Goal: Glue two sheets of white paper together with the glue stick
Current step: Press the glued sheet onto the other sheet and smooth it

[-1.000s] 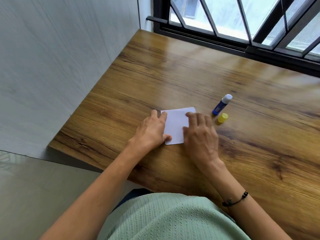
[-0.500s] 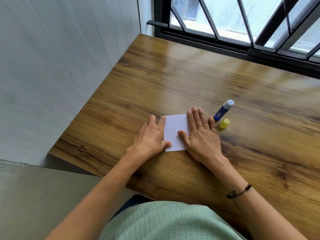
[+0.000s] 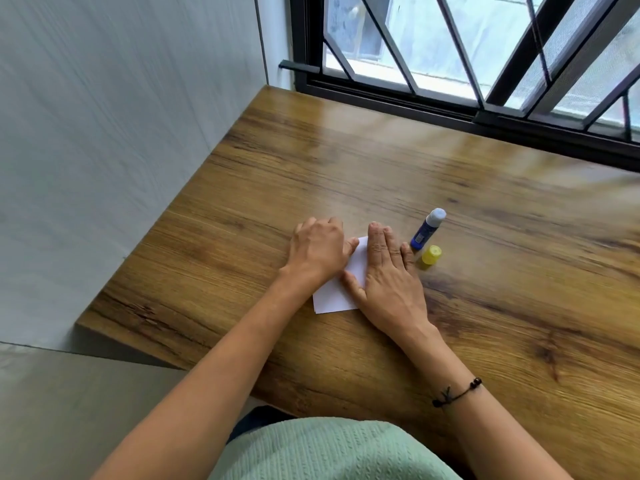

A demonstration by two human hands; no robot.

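So there's a person sitting at a wooden tabletop (image 3: 485, 209) tucked into a corner, with a grey wall (image 3: 121, 133) on one side and a black barred window (image 3: 485, 64) along the far edge.

Both hands are down flat on the white paper (image 3: 334, 296), which lies on the tabletop right in front of them. It looks like a small stack with the edges nearly lined up, though I can't tell how many sheets are in there. The left hand (image 3: 318, 251) is palm-down over the far-left part of the paper, fingers mostly straight with the thumb stretched out across the sheet. So an open grip, just pressing, not clutching anything. The right hand (image 3: 388, 275) is the same deal: flat, fingers straight and close together pointing away from the body, thumb splayed onto the paper, covering the right side. Only a strip between the hands and the near corner of the paper shows.

Just to the right of the right hand's fingers lies the glue stick (image 3: 427, 228), blue body with a pale tip, uncapped, tipped over on the tabletop and angled toward the window. Its yellow cap (image 3: 431, 255) sits right beside it, near the little finger but not touching.

The person wears a mint-green knit top (image 3: 329, 448) and a thin dark bracelet (image 3: 457, 393) on the right wrist.
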